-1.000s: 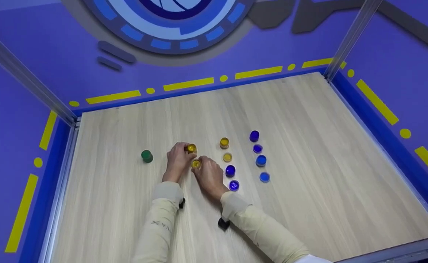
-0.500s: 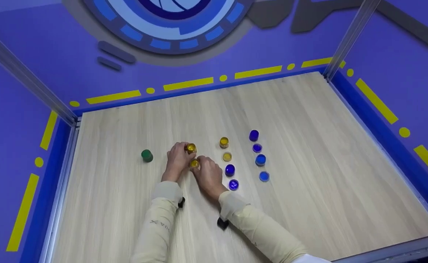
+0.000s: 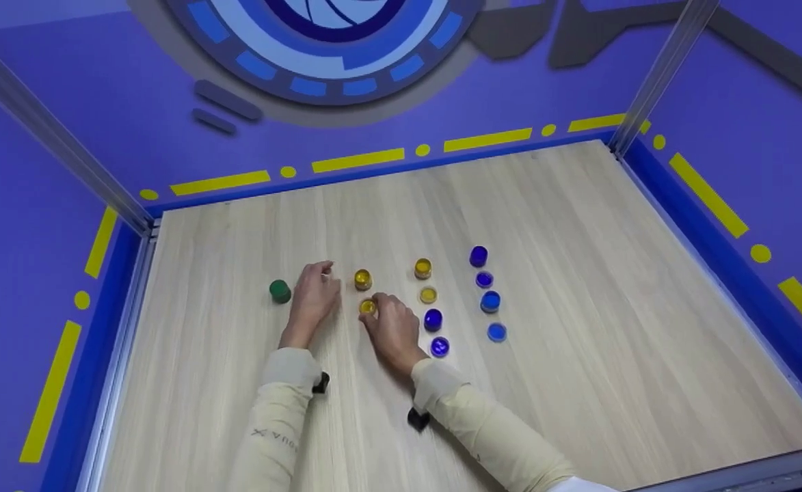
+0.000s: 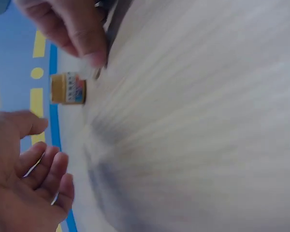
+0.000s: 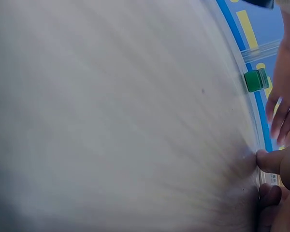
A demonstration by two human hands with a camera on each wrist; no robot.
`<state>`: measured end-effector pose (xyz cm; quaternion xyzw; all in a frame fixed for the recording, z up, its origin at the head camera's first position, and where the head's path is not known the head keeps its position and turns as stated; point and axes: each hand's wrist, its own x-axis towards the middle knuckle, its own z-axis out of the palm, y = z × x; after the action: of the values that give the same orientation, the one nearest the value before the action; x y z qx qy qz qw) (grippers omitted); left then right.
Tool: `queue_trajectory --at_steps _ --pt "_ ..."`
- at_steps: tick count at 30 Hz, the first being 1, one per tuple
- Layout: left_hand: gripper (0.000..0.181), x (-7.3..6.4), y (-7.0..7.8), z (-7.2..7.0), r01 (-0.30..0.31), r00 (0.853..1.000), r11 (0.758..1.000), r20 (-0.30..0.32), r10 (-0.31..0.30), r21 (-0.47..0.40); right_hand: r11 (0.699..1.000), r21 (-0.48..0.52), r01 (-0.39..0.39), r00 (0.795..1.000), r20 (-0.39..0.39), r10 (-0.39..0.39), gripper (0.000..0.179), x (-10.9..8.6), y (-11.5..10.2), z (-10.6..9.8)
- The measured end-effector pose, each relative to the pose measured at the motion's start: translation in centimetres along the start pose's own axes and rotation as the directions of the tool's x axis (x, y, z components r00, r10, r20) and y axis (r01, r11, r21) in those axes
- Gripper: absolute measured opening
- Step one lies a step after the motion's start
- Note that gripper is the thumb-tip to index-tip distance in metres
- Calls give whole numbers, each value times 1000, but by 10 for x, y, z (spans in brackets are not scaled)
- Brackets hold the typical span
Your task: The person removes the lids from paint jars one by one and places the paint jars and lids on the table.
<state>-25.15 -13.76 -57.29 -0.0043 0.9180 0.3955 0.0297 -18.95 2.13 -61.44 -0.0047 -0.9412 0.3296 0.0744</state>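
Observation:
In the head view my right hand [image 3: 395,329] pinches a round yellow jar lid [image 3: 368,307] at the tabletop between thumb and fingers. Just behind it a small jar of yellow paint [image 3: 362,279] stands uncovered; its printed label faces the left wrist camera [image 4: 75,88]. My left hand [image 3: 314,296] hovers between this jar and a green paint jar [image 3: 279,291], holding nothing. Its fingers are loosely bent, the palm showing in the left wrist view. The right wrist view catches the green jar [image 5: 255,80] upright beyond the left hand's fingers.
Right of my right hand stand another yellow paint jar [image 3: 422,268] with its lid [image 3: 428,295] in front, and a violet jar [image 3: 433,320] with a violet lid [image 3: 439,346]. Farther right are a second violet jar [image 3: 478,256] and a blue jar [image 3: 490,301], each with its lid before it.
My left hand has let go of the yellow paint jar and moved left toward the green jar. My right hand stays at the yellow lid, nearly in the same place.

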Motion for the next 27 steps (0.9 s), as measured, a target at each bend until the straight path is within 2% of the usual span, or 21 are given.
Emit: queue_trajectory --at_steps 3,6,8,9,11,14,18,22,27 --pt "38 -1 -8 -14 -40 990 999 -135 39 -8 1000 14 -2 1000 2 2 32 1 1 0" --pt "35 -3 -20 -29 -82 964 997 -254 79 -2 1000 21 6 1000 -10 -5 31 1 3 1" --pt "37 -3 -28 -36 -85 951 996 -298 82 3 1000 18 13 1000 -21 -12 31 0 3 2" --pt "39 -3 -33 -40 -76 950 997 -305 74 6 1000 16 16 1000 -25 -16 31 0 4 2" --pt "46 -2 -40 -44 -38 955 999 -293 38 5 1000 10 19 999 -28 -19 31 0 4 2" --pt "59 0 -48 -47 65 976 998 -210 -63 3 1000 6 18 999 -27 -18 31 0 5 2" --pt "72 2 -55 -47 167 980 986 -106 -166 1 1000 23 5 1000 -15 -4 31 0 4 2" --pt "75 3 -60 -45 201 978 980 -61 -200 5 999 34 -8 1000 2 7 31 -3 2 3" --pt "67 4 -63 -42 187 980 982 -78 -185 22 999 34 -5 1000 -7 6 31 -2 1 1"
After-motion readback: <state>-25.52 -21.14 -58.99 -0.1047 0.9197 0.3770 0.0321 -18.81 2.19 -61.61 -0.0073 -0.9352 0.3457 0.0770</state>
